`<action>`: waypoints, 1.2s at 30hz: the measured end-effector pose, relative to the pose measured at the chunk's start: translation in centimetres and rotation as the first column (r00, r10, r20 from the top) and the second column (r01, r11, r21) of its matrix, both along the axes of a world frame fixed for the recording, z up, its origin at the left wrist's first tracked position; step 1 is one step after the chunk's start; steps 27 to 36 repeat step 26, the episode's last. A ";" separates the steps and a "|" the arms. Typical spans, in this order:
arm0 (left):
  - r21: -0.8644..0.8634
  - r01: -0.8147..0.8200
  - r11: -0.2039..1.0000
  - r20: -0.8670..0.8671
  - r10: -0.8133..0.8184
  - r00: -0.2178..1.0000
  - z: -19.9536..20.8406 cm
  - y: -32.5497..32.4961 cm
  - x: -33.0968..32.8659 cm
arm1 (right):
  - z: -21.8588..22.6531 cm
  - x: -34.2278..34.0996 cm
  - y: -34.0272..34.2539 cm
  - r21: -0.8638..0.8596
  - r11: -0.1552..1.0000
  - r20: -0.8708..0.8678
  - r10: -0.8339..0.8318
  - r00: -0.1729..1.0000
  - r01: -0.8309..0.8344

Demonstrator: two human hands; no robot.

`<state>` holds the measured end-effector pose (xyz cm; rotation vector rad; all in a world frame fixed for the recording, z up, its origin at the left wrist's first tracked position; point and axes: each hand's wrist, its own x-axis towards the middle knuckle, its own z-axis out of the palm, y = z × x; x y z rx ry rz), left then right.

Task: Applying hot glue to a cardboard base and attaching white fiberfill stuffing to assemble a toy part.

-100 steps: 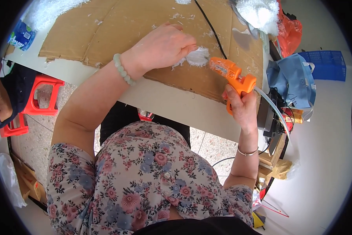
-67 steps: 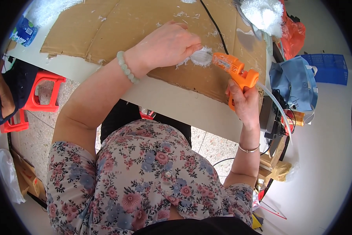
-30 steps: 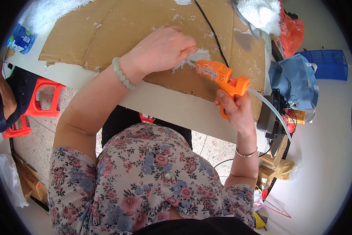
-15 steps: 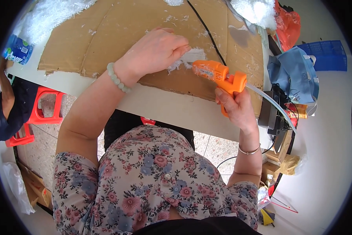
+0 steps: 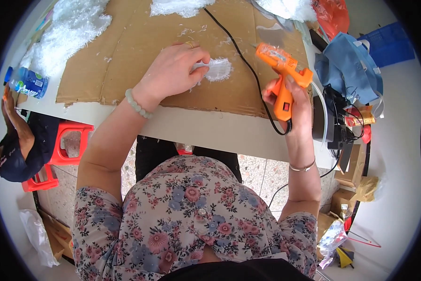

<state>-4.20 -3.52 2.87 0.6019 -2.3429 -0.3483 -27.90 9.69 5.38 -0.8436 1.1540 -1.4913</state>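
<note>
An orange hot glue gun (image 5: pixel 284 79) is in my right hand (image 5: pixel 298 105), fingers wrapped around its handle. Its nozzle points up and left, apart from the fabric, and a clear glue stick (image 5: pixel 324 112) curves out of its rear end. Over the cardboard, my left hand (image 5: pixel 173 70) is closed, thumb and fingertips pinching the left edge of a small white fuzzy fabric piece (image 5: pixel 219 69). Those fingers partly hide the piece. A black cord (image 5: pixel 238 51) runs across the cardboard to the gun's handle.
Brown cardboard (image 5: pixel 140 37) covers part of the white table (image 5: pixel 196 136). White fluffy material (image 5: pixel 74 33) and a blue-capped bottle (image 5: pixel 30 83) lie at the left. A blue bag (image 5: pixel 346 65) hangs at the right. Another person's arm (image 5: pixel 18 119) shows at far left, near a red stool (image 5: pixel 72 145).
The glue gun has moved right and tipped upward, its nozzle drawing away from the white fabric piece. My left hand has shifted slightly, still at the piece. The view has shifted a little.
</note>
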 end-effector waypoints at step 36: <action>0.201 -0.373 0.906 0.186 0.339 0.922 -1.9 0.2 0.5 | -3.6 0.3 -9.5 0.055 0.998 0.050 0.006 0.999 -0.009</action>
